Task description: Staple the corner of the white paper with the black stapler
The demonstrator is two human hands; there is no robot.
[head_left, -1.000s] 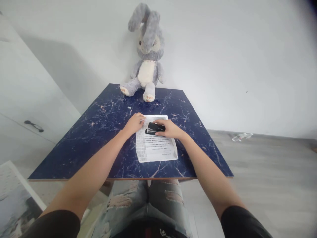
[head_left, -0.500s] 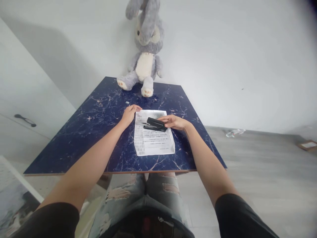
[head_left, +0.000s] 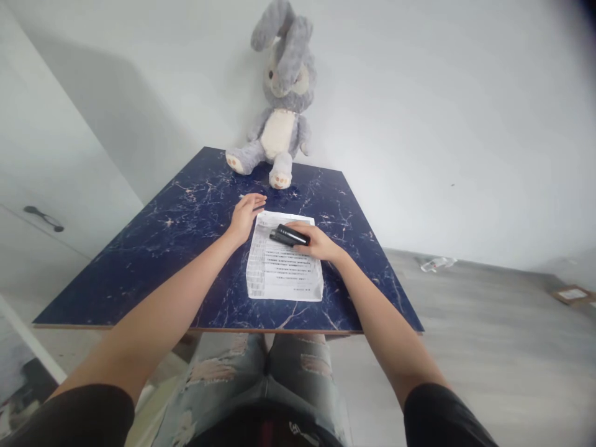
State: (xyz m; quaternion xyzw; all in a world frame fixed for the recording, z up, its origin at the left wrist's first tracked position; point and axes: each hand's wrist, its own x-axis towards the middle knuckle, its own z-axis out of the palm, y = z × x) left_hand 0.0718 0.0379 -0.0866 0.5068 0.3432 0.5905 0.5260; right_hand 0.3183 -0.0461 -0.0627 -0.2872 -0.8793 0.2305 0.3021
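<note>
A black stapler (head_left: 287, 235) is in my right hand (head_left: 316, 241), whose fingers wrap round its rear end. It lies over the upper part of a printed sheet of paper (head_left: 286, 282), its front end pointing left. My left hand (head_left: 246, 216) holds nothing; its fingers stretch out at the sheet's upper left corner, close to the edge. Whether those fingertips touch the paper I cannot tell. The stapler's underside is hidden from this angle.
Under everything is a dark blue marbled table (head_left: 177, 261). A grey plush rabbit (head_left: 279, 133) sits at its back edge against the wall. A small white scrap lies near my left fingers. On the floor at right are a clear plastic item (head_left: 437, 264) and a brown frame-like object (head_left: 572, 294).
The stapler's top arm, lifted apart from its base before, is now down over it. My right hand has closed further round it, and the sheet has shifted slightly toward me.
</note>
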